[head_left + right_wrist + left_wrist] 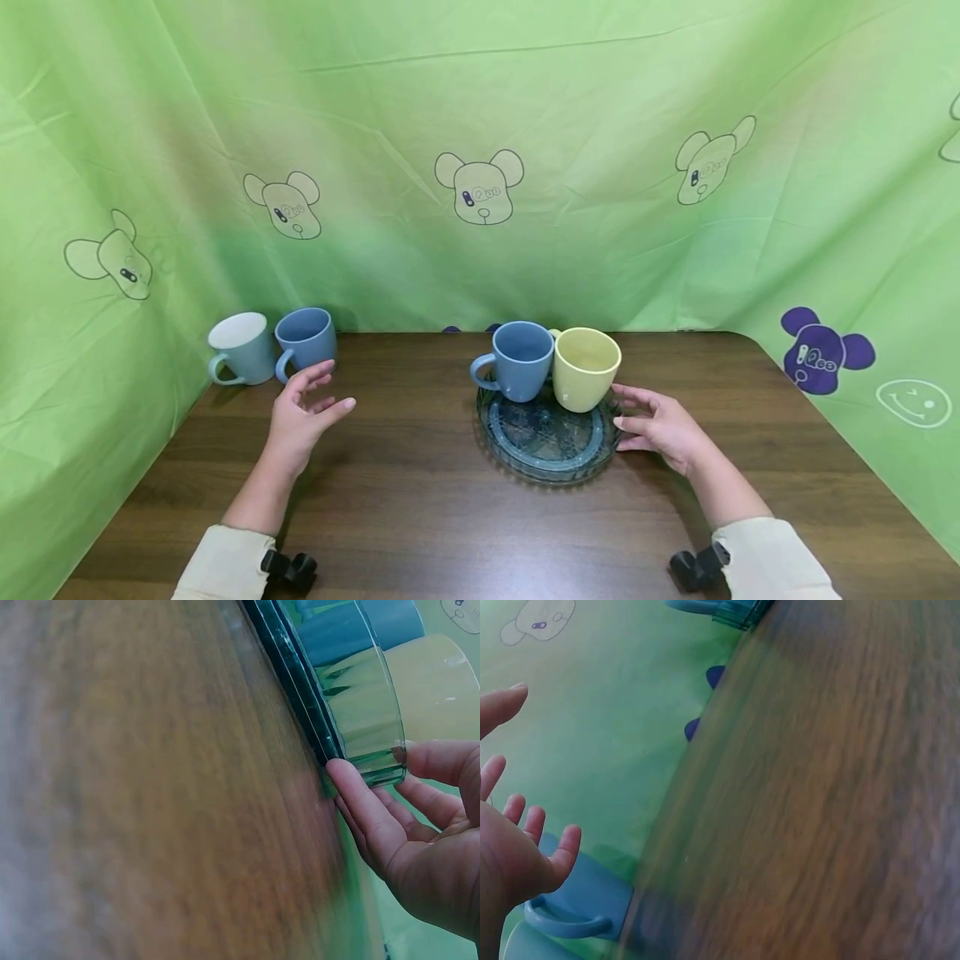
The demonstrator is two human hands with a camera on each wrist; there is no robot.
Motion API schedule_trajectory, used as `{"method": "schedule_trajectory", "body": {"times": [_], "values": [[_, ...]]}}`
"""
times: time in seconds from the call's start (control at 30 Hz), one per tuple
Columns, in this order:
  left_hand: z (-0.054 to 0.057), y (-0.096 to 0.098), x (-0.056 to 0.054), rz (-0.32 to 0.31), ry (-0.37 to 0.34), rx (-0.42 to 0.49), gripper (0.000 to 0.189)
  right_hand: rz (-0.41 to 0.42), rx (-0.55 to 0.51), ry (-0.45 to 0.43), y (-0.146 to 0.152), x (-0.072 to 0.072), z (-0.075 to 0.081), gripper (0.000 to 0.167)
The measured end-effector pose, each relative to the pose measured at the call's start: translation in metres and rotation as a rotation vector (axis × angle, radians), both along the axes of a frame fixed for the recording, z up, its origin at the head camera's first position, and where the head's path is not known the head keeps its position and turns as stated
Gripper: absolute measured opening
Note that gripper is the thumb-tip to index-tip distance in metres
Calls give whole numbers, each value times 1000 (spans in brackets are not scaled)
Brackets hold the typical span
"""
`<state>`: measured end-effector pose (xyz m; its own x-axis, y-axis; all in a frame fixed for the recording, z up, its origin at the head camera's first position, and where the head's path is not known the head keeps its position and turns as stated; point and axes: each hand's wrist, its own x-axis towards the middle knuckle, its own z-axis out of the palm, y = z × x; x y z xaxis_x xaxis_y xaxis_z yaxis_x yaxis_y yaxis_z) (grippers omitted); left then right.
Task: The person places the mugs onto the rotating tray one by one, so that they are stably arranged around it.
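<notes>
On the table stands a clear bluish glass dish (543, 467) with a raised, ribbed wall. Inside its far part are a blue mug (522, 362), handle to the left, and a yellow mug (585, 375), both upright and side by side. My right hand (663, 425) holds the dish at its right side; in the right wrist view the thumb is at the rim and other fingers (356, 787) lie against the outer wall. My left hand (300, 417) hovers with fingers spread, holding nothing, in front of a second blue mug (306, 333).
A pale blue mug (247, 358) with a white top stands left of the second blue mug at the back left. A green printed cloth (390, 275) hangs behind and beside the brown wooden table (420, 533). A black clip (288, 571) sits at the left cuff.
</notes>
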<state>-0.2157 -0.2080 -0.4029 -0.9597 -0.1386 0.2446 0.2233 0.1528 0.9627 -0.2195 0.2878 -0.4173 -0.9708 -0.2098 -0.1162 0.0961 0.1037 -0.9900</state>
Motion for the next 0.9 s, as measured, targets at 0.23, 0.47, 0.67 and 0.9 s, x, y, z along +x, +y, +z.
{"method": "schedule_trajectory", "body": {"times": [0.23, 0.47, 0.67, 0.9], "values": [[-2, -11, 1, 75, -4, 15, 64, -15, -4, 13, -1, 2, -1, 65], [-2, -22, 0, 162, 24, 114, 61, -31, -9, 5, -2, 4, -2, 66], [-4, -31, -1, 228, 15, 118, 59, -36, -18, 9, -2, 5, -2, 66], [-6, -38, -4, 282, 0, 84, 56, -42, -23, 10, -3, 7, -1, 67]]}}
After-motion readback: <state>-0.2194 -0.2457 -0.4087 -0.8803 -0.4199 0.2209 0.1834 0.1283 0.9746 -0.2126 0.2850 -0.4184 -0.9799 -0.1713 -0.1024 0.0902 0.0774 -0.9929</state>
